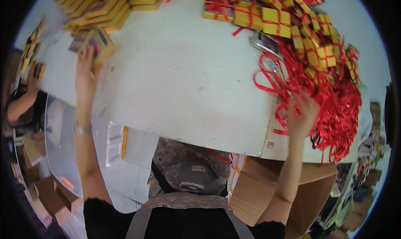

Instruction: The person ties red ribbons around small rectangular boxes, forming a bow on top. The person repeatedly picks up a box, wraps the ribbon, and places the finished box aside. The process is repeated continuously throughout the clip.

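Observation:
At the table's left end, my left hand [87, 63] grips a flat yellow gift box [105, 46] that is tilted and a little blurred. A darker flat box [77, 44] lies just behind it, near stacked yellow boxes [106, 13]. On the right, my right hand [302, 113] is blurred over a heap of loose red ribbon [340, 120]; whether it grips a ribbon cannot be told. Red ribbon loops [269, 82] lie just beyond that hand. Yellow boxes tied with red ribbon [276, 22] are piled at the back right.
A silver device with a dark screen [266, 44] lies on the white table [188, 76] beside the tied boxes. Below the table's front edge at right stands an open cardboard box [260, 189]. Another person's arm [23, 104] reaches towards boxes at far left.

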The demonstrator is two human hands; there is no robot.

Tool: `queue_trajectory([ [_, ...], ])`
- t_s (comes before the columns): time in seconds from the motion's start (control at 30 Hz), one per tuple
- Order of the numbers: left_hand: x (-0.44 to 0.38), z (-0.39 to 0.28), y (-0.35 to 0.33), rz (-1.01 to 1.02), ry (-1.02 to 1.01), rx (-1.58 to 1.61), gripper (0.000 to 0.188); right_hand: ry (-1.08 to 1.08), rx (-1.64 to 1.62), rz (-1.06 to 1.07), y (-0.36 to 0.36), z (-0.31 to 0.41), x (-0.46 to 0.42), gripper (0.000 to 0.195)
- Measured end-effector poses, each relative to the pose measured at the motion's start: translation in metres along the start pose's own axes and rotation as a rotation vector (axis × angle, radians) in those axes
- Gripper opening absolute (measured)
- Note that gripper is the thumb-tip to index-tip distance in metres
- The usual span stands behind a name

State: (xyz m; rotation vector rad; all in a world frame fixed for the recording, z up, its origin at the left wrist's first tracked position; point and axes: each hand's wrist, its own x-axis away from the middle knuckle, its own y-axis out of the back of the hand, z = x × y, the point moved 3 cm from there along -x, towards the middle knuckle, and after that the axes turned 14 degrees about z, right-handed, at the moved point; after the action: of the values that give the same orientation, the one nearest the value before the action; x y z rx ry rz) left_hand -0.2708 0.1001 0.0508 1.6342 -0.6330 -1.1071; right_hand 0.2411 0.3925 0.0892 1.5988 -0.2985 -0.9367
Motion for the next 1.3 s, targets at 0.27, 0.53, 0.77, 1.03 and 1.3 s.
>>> queue_trajectory([
  [0.27, 0.049, -0.25, 0.011, 0.569, -0.528, 0.46, 0.073, 0.13, -0.026, 0.121, -0.039, 0.023, -0.011, 0.014],
  [0.53, 0.039, -0.3, 0.047, 0.316, -0.569, 0.631, 0.063, 0.162, -0.104, 0.046, -0.005, 0.098, -0.019, 0.018],
  [0.77, 0.049, -0.307, 0.042, 0.158, -0.489, 0.799, 0.065, 0.211, -0.468, 0.325, 0.013, 0.147, 0.01, 0.02],
  [1.03, 0.065, -0.294, 0.064, 0.188, -0.489, 0.653, 0.07, 0.114, 0.078, -0.069, -0.053, 0.068, -0.015, 0.024],
  [1.3, 0.091, -0.279, 0.118, 0.214, -0.494, 0.947, 0.039, 0.242, -1.416, 0.926, 0.099, 0.179, 0.058, 0.029],
])
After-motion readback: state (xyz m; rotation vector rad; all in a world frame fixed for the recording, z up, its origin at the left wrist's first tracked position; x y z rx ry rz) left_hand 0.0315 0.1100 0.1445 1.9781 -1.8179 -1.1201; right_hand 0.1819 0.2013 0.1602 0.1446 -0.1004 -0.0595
